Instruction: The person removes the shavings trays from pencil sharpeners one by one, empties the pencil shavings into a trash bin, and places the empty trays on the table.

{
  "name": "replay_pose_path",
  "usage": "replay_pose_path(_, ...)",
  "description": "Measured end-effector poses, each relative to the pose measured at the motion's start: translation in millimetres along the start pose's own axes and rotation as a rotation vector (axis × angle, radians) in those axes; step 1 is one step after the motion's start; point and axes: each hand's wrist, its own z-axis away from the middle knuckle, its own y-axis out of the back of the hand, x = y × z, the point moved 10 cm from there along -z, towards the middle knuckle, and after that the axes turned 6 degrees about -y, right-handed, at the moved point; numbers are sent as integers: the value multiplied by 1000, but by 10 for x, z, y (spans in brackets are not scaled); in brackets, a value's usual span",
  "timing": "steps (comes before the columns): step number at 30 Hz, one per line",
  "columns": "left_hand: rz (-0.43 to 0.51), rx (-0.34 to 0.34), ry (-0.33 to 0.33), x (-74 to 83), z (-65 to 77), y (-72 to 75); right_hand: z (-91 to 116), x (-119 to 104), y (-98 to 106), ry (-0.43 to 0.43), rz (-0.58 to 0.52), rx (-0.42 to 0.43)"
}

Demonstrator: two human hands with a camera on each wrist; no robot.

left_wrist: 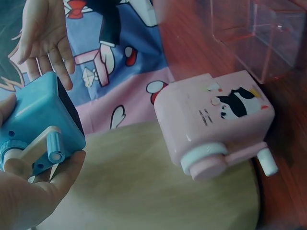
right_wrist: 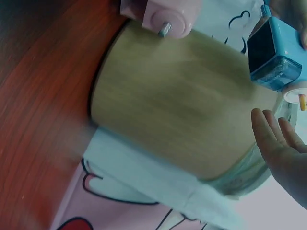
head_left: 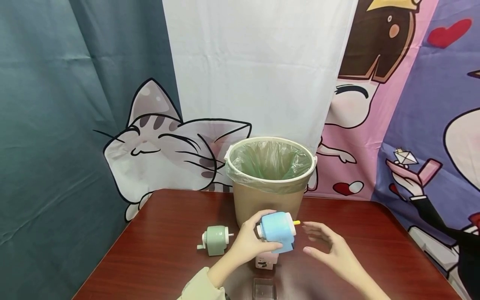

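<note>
My left hand [head_left: 245, 241] grips a blue hand-crank pencil sharpener [head_left: 275, 231] above the table. A short yellow pencil end [head_left: 297, 222] sticks out of its right side. In the left wrist view the sharpener's crank [left_wrist: 55, 146] faces the camera. Shavings show behind its see-through lower part [right_wrist: 277, 72] in the right wrist view. To the right, my right hand [head_left: 331, 250] is apart from the pencil end, fingers extended and holding nothing. Below the blue sharpener a pink sharpener [left_wrist: 211, 120] with a printed cartoon stands on the table, partly hidden in the head view.
A green crank sharpener [head_left: 216, 241] stands to the left on the brown table [head_left: 165, 241]. Behind the hands is a beige bin [head_left: 268, 200] lined with a green plastic bag. A clear open box [head_left: 264, 287] lies at the front. Printed cloth hangs behind the table.
</note>
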Motion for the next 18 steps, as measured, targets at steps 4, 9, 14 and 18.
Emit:
replay_pose_path(4, 39, 8, 12, 17, 82, 84, 2, -48, -115, -11, 31, -8)
replay_pose_path(9, 87, 2, 8, 47, 176, 146, 0, -140, -280, 22, 28, -35)
replay_pose_path(14, 84, -12, 14, 67, 263, 191, -3, -236, -446, 80, -38, -82)
replay_pose_path(18, 73, -7, 30, 98, 313, 247, -11, -283, -560, 84, -58, -120)
